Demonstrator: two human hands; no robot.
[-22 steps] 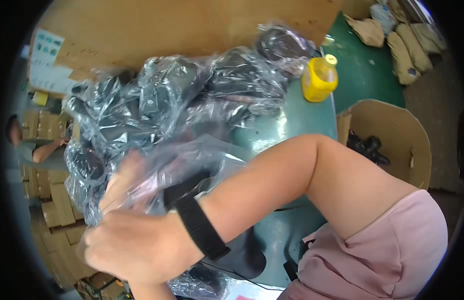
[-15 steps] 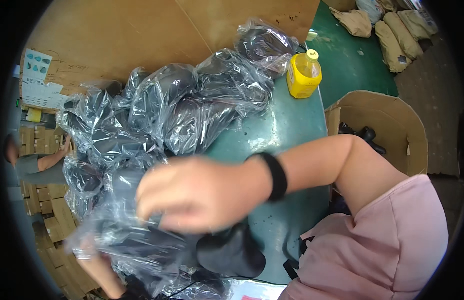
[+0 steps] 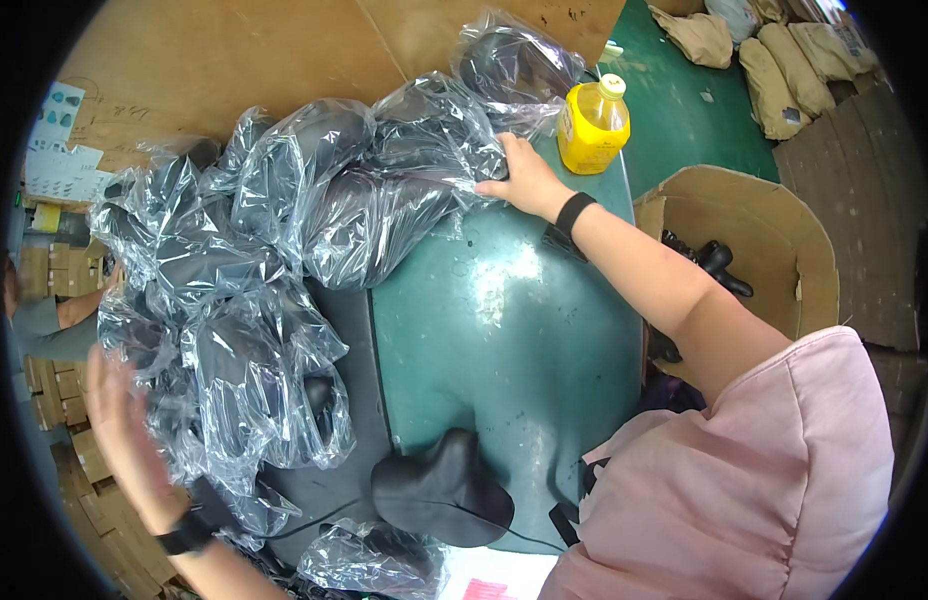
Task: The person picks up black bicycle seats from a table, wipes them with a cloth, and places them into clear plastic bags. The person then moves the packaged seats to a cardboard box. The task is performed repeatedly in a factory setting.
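Note:
My right hand reaches to the far side of the table, its fingers and thumb closed round the near end of a black bicycle saddle in a clear plastic bag. At the left, my left hand is raised with its fingers stretched out, slightly smeared by motion and holding nothing. It is beside a pile of bagged saddles. An unwrapped black bicycle saddle lies on the green table near me.
A yellow bottle stands beyond my right hand. To the right, a cardboard box holds black parts. A cardboard panel backs the table. Another person is at the far left, near stacked cartons. One bagged saddle lies at the near edge.
My right hand has moved far and right, from above the near pile to a bagged saddle. My left hand has come up, away from the plastic. A bagged saddle now lies on the near pile.

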